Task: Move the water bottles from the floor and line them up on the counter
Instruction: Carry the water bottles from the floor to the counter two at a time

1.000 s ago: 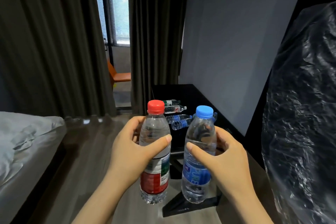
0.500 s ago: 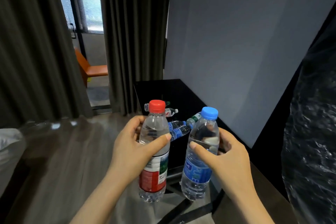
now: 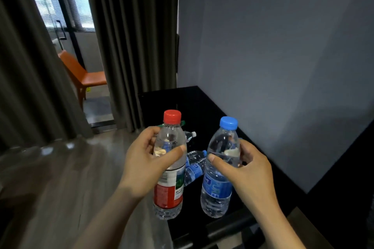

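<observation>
My left hand (image 3: 145, 163) grips a clear bottle with a red cap and red label (image 3: 169, 192), held upright in the air. My right hand (image 3: 249, 174) grips a clear bottle with a blue cap and blue label (image 3: 217, 190), also upright, just right of the first. Behind them lies the black counter (image 3: 202, 105) against the grey wall. Several bottles lie on their sides on it: a blue-labelled one (image 3: 194, 166) between my held bottles and a white-capped one (image 3: 189, 135) farther back, partly hidden.
Dark curtains (image 3: 131, 46) hang left of the counter. An orange chair (image 3: 85, 75) stands by the window beyond them. Wooden floor (image 3: 50, 188) spreads at the left. A dark bar (image 3: 226, 230) crosses below the bottles.
The view has swung right and closer to the counter, with the bed and plastic-wrapped object out of sight. Both hands still hold their bottles upright, now over the counter's near end.
</observation>
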The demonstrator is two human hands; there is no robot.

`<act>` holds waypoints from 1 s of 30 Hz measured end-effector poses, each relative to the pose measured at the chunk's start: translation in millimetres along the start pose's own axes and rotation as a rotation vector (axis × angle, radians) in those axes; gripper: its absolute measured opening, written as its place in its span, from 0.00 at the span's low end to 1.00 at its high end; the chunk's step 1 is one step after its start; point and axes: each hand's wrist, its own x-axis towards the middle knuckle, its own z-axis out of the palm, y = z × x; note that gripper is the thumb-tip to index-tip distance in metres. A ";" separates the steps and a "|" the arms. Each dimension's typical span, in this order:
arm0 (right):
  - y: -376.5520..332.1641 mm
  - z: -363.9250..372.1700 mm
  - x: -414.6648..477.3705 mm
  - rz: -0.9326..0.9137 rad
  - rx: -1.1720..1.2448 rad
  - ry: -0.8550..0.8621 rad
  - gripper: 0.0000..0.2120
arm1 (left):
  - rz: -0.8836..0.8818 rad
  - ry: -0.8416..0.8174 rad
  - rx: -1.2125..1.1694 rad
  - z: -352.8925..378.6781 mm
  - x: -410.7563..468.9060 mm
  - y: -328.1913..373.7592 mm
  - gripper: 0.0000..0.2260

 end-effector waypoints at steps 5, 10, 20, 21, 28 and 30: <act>26.2 11.7 46.9 0.078 -0.033 0.038 0.21 | -0.009 -0.015 0.004 16.5 62.8 -31.4 0.12; 49.8 30.9 88.9 0.143 -0.046 0.120 0.23 | -0.035 -0.125 -0.044 28.9 129.1 -72.0 0.13; 95.8 69.7 133.5 0.314 -0.112 0.319 0.17 | -0.158 -0.453 -0.022 55.9 235.5 -144.0 0.13; 102.2 71.9 134.5 0.335 -0.116 0.334 0.17 | -0.171 -0.483 -0.017 59.6 240.2 -151.7 0.12; 149.4 81.8 135.8 0.486 -0.147 0.379 0.19 | -0.168 -0.629 0.078 79.4 263.2 -197.8 0.11; 164.5 81.5 135.8 0.526 -0.153 0.384 0.18 | -0.163 -0.663 0.093 85.0 269.2 -209.9 0.10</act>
